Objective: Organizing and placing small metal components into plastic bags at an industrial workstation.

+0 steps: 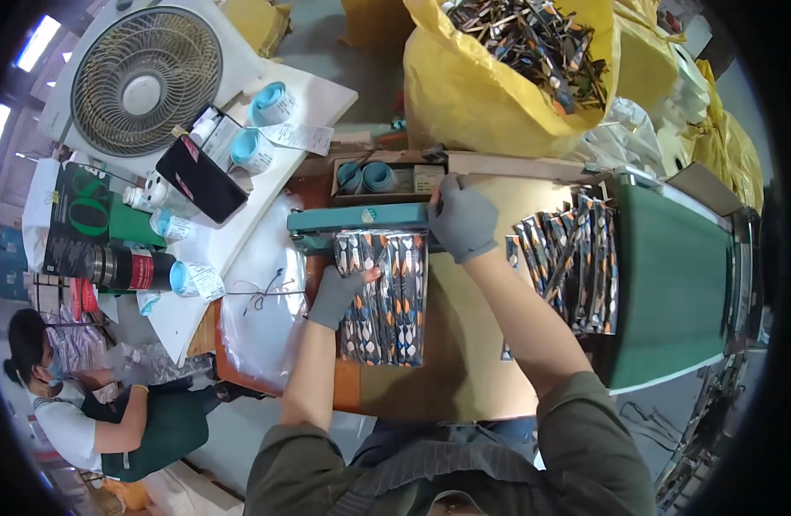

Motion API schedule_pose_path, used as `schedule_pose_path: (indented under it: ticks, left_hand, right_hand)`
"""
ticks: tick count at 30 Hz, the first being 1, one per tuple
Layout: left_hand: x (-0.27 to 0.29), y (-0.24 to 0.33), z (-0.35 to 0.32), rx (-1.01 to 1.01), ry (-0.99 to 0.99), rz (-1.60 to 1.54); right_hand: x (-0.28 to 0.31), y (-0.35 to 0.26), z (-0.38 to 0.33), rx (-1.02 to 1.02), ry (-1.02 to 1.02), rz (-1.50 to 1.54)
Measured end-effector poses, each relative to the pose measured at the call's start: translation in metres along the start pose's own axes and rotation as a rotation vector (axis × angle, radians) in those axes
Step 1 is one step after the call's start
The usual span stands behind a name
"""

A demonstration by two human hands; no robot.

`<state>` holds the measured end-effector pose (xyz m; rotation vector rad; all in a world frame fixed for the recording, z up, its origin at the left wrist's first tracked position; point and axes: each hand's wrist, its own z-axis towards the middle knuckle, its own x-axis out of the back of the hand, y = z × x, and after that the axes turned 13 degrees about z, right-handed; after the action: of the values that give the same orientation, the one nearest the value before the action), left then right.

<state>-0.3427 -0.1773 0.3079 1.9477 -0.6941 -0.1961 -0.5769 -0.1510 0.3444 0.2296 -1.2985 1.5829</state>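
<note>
A flat clear pack of black, orange and white stick packets [381, 301] lies on the table, its far end at a teal hand sealer [358, 217]. My left hand [334, 297], in a grey glove with bare fingertips, grips the pack's left edge, its thumb across the top; the fingers beneath are hidden. Closed in a fist, my gloved right hand [464, 219] presses on the right end of the sealer's arm. To the right, a loose row of similar stick packets [567, 258] lies beside a green conveyor belt [666, 284].
Clear plastic bags [262, 301] lie left of the pack. Behind the sealer is a cardboard box [430, 179] with blue tape rolls. A large yellow sack [456, 95] of packets stands beyond. Leftward are a fan [142, 95], a phone [202, 179] and a seated co-worker [77, 400].
</note>
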Motion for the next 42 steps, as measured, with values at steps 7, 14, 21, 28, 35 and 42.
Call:
schedule_pose_path:
  ticks: [7, 14, 21, 28, 35, 42]
  left_hand:
    - [0.033, 0.008, -0.015, 0.123, 0.023, 0.088]
    - [-0.009, 0.109, -0.083, -0.067, -0.013, 0.574]
    - [-0.17, 0.146, -0.1, -0.294, 0.185, 0.699]
    - [-0.479, 0.168, -0.11, -0.582, -0.339, 0.813]
    - [-0.681, 0.191, -0.104, -0.418, -0.152, 1.329]
    - [-0.729, 0.202, -0.108, -0.073, -0.193, 1.315]
  right_hand:
    - [0.065, -0.025, -0.049, -0.565, -0.223, 0.701]
    - [0.36, 0.018, -0.26, -1.001, -0.01, 0.223]
    - [0.599, 0.081, -0.272, -0.92, 0.458, -0.23]
    - [0.943, 0.178, -0.27, -0.507, 0.811, -0.926]
    - [1.213, 0.244, -0.293, -0.497, 0.866, -1.348]
    - [1.268, 0.298, -0.293, -0.852, 0.923, -1.233]
